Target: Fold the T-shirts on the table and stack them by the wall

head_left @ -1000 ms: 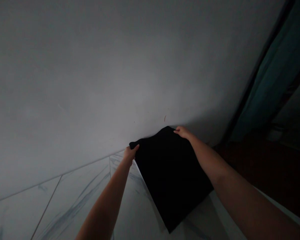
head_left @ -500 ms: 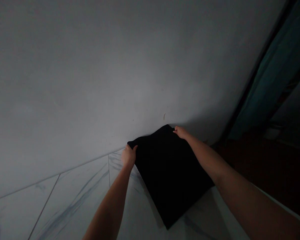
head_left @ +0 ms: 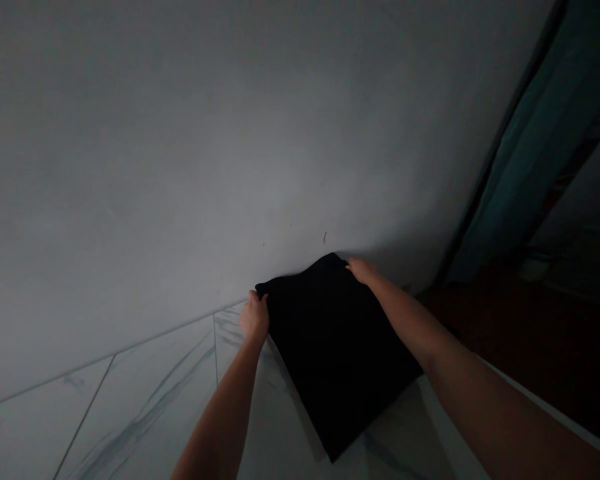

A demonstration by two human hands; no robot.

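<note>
A black, flat piece of cloth (head_left: 330,353), roughly rectangular, is stretched out between my two hands. My left hand (head_left: 255,317) pinches its far left corner. At the far right corner, my right hand (head_left: 361,270) is closed on the edge, with the fingertips partly hidden. The far edge of the cloth waves slightly near the wall, and its near corner points toward me. Dark colour hides any folds or seams, so I cannot tell what kind of cloth item it is.
Pale marble-patterned tiles (head_left: 155,393) lie below the cloth and to the left. Behind stands a grey wall (head_left: 205,147) with a small reddish mark. A teal curtain (head_left: 525,147) hangs at the right, above a dark reddish floor area (head_left: 505,320).
Both hands keep their hold on the black cloth, which stays almost in the same place. The view has shifted slightly, so the wall mark and curtain appear a little further left.
</note>
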